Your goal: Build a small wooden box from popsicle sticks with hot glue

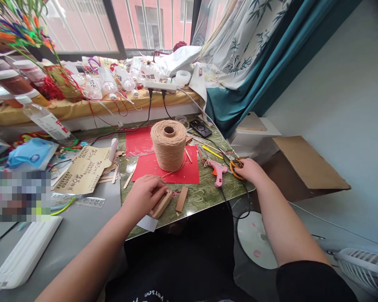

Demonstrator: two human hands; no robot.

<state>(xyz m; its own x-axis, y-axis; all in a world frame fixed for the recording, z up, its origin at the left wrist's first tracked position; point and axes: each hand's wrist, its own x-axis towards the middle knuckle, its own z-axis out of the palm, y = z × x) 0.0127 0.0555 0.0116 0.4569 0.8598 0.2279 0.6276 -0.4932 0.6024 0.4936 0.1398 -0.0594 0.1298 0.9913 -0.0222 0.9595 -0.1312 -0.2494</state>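
Note:
My left hand [144,193] rests near the front edge of the green table [204,195], fingers curled over a small stack of wooden sticks [161,204]. A single flat wooden stick [182,199] lies just right of it. My right hand [250,170] reaches to the table's right edge and closes on orange-handled scissors [235,166]. A big spool of jute twine [169,144] stands upright on a red sheet [189,172] behind my left hand, with a loose strand trailing toward it. A pink glue gun [217,171] lies between the spool and the scissors.
A phone [200,128], loose sticks and a yellow tool lie behind the glue gun. Printed paper bags [86,167], a blue pack and a water bottle [45,119] clutter the grey table at left. A power strip [160,87] and bottles line the windowsill. Cardboard boxes [302,165] stand at right.

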